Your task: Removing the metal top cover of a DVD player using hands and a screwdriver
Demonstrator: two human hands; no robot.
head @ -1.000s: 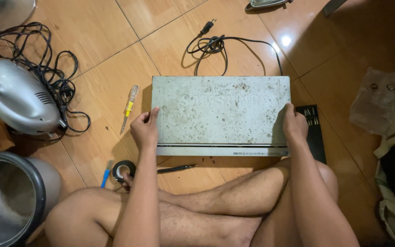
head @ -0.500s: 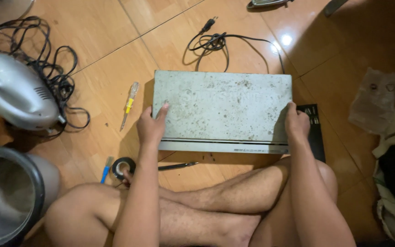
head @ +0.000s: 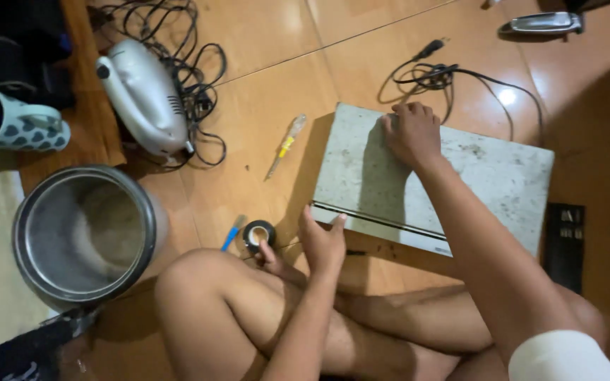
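A flat grey, speckled metal box [head: 488,176], like a disc player casing, lies on the tiled floor in front of my crossed legs. My right hand [head: 411,130] reaches across and rests palm down on its far left corner, fingers curled over the edge. My left hand [head: 323,240] is at the near left corner, thumb and fingers apart against the front edge, holding nothing. A black power cable [head: 446,74] runs from the back of the box.
A yellow-handled screwdriver [head: 285,146] lies left of the box. A roll of black tape [head: 258,233] and a blue tool [head: 233,233] sit by my knee. A grey handheld appliance [head: 142,95] with tangled cord, a metal pot [head: 79,233], a mug [head: 8,120] and a black remote [head: 565,243] surround me.
My right hand left the box's right edge and crossed to its far left corner. My left hand slid down to the near left corner. The view swung left.
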